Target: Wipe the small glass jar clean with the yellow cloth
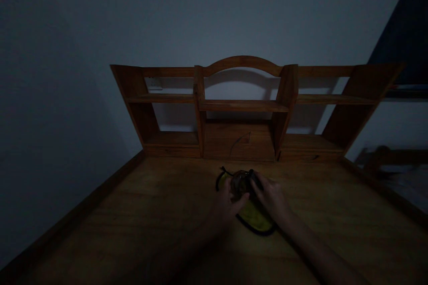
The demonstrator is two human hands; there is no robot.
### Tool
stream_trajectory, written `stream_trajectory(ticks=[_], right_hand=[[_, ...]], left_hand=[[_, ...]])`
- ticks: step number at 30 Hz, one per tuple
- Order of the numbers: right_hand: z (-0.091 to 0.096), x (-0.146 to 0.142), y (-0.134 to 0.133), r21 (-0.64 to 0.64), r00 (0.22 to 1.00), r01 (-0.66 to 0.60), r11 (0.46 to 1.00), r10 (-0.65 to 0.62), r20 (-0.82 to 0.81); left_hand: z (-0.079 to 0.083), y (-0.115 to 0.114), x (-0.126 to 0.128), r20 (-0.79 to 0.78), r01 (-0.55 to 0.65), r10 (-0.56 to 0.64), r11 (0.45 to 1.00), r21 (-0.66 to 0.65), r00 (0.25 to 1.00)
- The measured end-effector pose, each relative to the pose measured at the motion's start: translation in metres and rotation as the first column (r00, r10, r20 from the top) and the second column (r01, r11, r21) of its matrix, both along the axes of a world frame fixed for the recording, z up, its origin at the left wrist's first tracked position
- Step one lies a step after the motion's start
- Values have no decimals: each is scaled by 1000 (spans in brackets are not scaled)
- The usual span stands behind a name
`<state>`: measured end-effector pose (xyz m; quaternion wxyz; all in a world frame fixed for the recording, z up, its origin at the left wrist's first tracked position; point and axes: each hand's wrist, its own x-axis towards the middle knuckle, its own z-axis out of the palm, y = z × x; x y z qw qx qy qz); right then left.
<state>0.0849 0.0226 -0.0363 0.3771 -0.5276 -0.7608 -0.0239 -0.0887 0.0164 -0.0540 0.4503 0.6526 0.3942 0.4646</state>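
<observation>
Wooden bench (160, 200) stood dim by a pale wall (200, 18), shelves (244, 106) at its back, left hand (230, 200) and right hand (271, 192) were clamped on a dark object (238, 183), over yellow cloth (254, 219)

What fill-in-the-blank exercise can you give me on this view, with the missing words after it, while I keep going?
1. The border of the yellow-green item is colored ____.
2. The small dark object sits ____ the left hand and the right hand.
3. Of left, middle and right, the shelf unit section under the curved rail is the ____ one.
4. Of those three, the wall outlet shows through the ____ one.

Missing words: black; between; middle; left.
</observation>
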Motion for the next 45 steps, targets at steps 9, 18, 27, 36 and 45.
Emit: stream_trajectory(ticks=[9, 18, 27, 36, 45], right_hand=[[6, 2, 0, -21, 979, -204, 979, 203, -35], [6, 5, -2, -12, 978, -195, 981, 194, -77], [11, 0, -8, -94, 990, -70, 993, 58, -129], [8, -7, 1, -306, 877, -82, 948, -77, -475], [8, -12, 0, -210, 859, -220, 953, 87, -505]], left_hand=[[-7, 13, -14, -214, -44, 66, 994, 102, 975], [5, 5, -13, -175, -97, 127, 980, 173, 976], [13, 7, -11, -23, -146, 146, 989, 17, 989], [14, -3, -3, -72, -62, 66, 997, 51, 995], [16, -1, -8, -109, -128, 147, 979, 161, 983]])
